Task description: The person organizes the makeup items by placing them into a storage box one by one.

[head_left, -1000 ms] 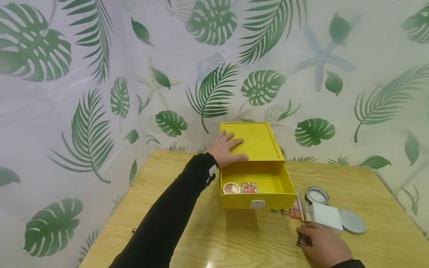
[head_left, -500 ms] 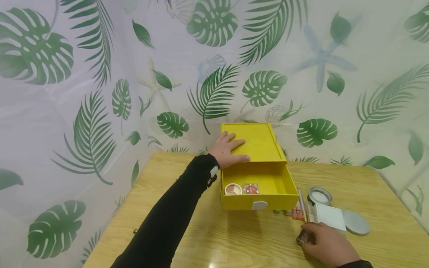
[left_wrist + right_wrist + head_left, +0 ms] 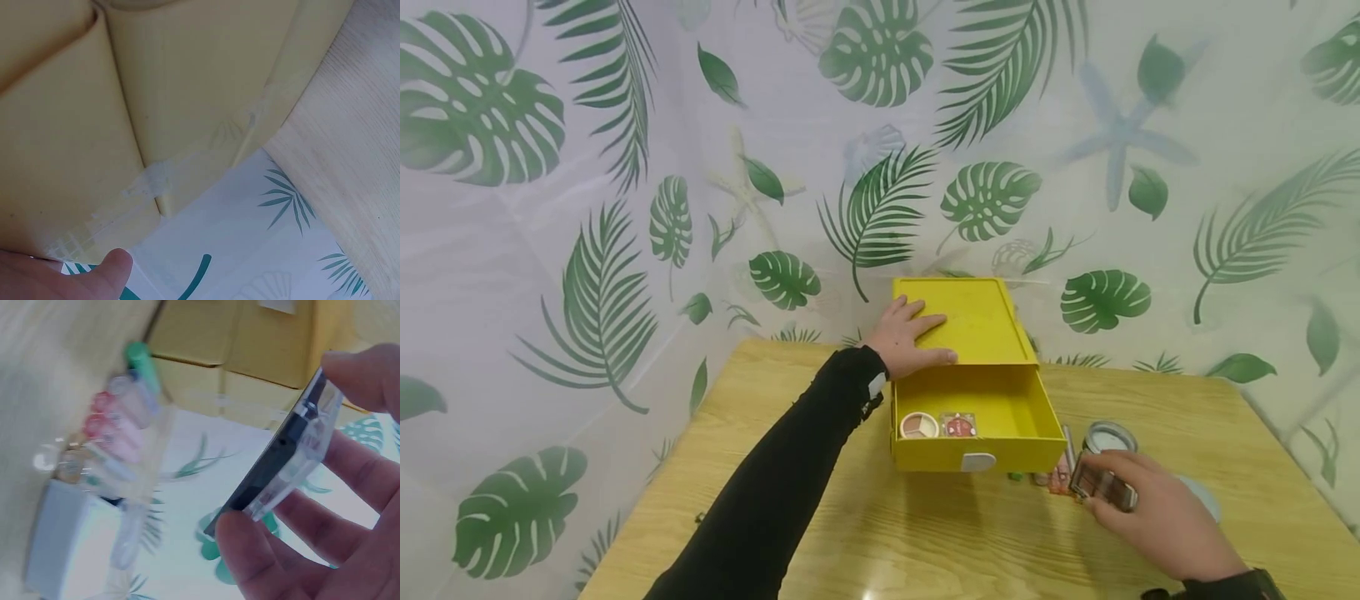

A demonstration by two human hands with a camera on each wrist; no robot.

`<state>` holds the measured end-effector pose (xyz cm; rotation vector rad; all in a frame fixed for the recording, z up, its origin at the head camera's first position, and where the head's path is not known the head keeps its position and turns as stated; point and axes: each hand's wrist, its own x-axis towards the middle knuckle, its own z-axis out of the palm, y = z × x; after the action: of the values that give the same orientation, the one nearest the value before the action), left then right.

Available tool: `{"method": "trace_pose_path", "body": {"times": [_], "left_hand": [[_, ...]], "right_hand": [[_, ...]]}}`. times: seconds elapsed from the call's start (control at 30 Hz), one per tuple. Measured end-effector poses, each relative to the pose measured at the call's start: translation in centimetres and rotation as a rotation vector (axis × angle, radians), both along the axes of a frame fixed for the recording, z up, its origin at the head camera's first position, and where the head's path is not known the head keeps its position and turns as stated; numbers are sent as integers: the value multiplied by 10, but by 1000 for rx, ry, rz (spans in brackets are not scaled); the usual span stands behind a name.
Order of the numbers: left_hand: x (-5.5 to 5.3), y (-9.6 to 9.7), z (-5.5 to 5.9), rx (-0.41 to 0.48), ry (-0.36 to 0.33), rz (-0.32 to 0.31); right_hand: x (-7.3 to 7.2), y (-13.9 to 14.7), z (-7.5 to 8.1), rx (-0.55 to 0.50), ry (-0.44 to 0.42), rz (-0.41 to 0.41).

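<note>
My left hand [image 3: 910, 337] lies with spread fingers on the top of a yellow drawer box [image 3: 981, 312]. Its drawer [image 3: 925, 455] is pulled out. Inside sit a round three-colour makeup compact [image 3: 919, 426] and a small square red blush [image 3: 958, 426], side by side at the front left. To the right of the drawer, my right hand [image 3: 1172, 517] holds a small dark makeup palette with a clear cover [image 3: 281, 450] by its edges, tilted and raised off the table. The left wrist view has the box's side [image 3: 200, 81] and part of the left hand.
Right of the box on the wooden table [image 3: 820, 525] stand a round clear-rimmed jar [image 3: 1108, 435], a white box [image 3: 69, 544], pink tubes [image 3: 115, 428] and a green-capped item [image 3: 142, 365]. A round grey disc [image 3: 1204, 497] is partly behind the right hand. A leaf-print sheet covers the wall.
My right hand has lifted the palette off the table and tilted it up, and now covers the white box in the head view. The left hand stays on the box top.
</note>
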<state>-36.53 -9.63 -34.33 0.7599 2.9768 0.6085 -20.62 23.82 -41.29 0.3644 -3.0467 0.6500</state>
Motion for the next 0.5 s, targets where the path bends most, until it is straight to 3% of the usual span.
{"method": "trace_pose_path", "body": {"times": [0.2, 0.5], "left_hand": [[-2, 1, -1, -6, 3, 9], [-1, 0, 0, 5, -6, -2]], "right_hand": [[-3, 2, 21, -45, 72, 55], [-4, -4, 44, -118, 97, 124]]}}
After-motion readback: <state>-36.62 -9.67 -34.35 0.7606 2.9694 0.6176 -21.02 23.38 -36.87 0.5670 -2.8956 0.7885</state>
